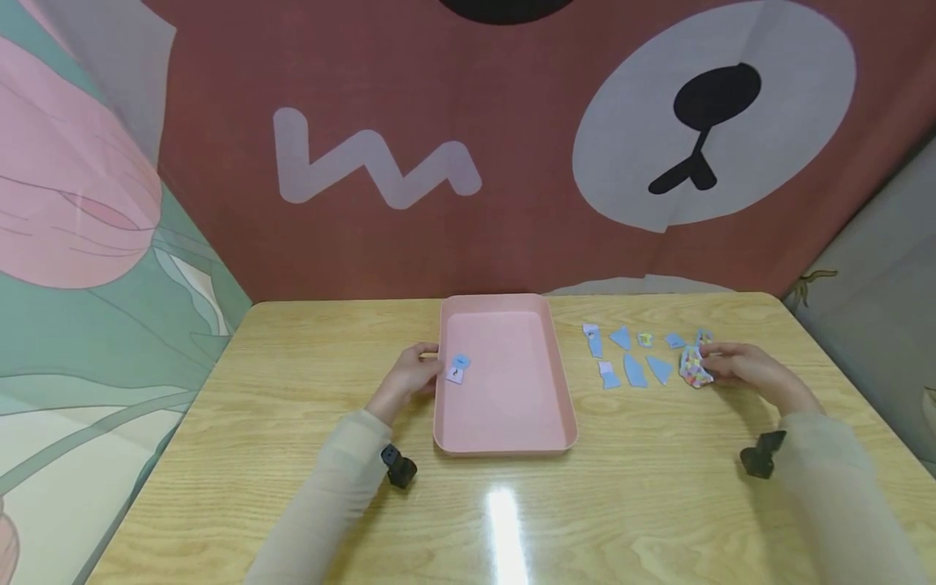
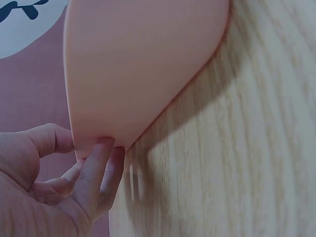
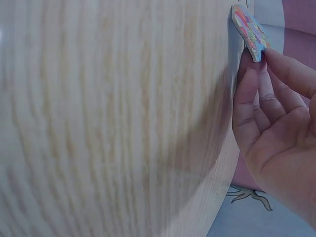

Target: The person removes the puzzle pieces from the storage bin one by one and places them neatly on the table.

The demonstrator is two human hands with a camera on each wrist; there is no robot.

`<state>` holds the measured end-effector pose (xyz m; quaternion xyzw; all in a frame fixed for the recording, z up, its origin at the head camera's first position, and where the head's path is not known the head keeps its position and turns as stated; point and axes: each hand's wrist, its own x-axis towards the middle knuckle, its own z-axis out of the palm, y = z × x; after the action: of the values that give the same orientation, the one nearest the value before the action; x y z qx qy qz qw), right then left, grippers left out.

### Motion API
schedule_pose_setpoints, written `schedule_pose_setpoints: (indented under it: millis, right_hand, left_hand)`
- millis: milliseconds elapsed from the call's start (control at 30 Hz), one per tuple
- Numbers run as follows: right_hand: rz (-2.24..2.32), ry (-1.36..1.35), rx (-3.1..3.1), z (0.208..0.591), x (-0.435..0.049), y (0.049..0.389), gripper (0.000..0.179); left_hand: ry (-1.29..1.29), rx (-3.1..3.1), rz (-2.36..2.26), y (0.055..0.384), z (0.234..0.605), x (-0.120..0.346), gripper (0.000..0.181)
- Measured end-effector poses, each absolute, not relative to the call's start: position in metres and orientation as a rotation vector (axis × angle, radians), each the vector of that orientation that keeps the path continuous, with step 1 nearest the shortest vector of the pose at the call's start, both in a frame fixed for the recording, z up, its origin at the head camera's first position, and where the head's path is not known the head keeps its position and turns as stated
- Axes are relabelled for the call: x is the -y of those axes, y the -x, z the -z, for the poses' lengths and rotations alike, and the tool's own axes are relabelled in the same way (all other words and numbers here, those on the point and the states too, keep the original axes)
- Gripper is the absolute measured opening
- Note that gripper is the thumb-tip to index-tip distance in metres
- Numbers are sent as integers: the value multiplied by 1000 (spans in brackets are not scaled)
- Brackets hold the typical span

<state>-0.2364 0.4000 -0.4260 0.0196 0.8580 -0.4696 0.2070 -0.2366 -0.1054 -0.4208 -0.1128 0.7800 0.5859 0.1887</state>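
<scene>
The pink tray (image 1: 512, 382) lies on the table, and my left hand (image 1: 411, 375) grips its left wall. In the left wrist view, the thumb is at the rim and the other fingers (image 2: 96, 168) are against the outer wall. Two small pieces, one blue (image 1: 461, 361) and one whitish (image 1: 455, 374), lie inside the tray near that wall. At the right, my right hand (image 1: 749, 370) pinches a multicoloured flat puzzle piece (image 3: 249, 32) by its edge, between thumb and fingers. The piece looks slightly tilted up from the table in the right wrist view.
Several flat blue pieces (image 1: 634, 371) lie in loose rows between the tray and my right hand. A small yellow-patterned piece (image 1: 645, 340) is among them. Behind the wooden table (image 1: 292, 471) hangs a brown printed cloth (image 1: 512, 244).
</scene>
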Motion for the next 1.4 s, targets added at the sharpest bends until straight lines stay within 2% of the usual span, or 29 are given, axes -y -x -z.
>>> schedule_pose_setpoints:
  millis: [900, 1400]
  right_hand:
    - [1102, -108, -2532, 426, -400, 236, 51]
    - [1170, -94, -2554, 417, -399, 239, 58]
  left_hand:
    - [307, -2227, -1619, 234, 420, 106, 47]
    - [297, -2208, -1638, 236, 420, 106, 48]
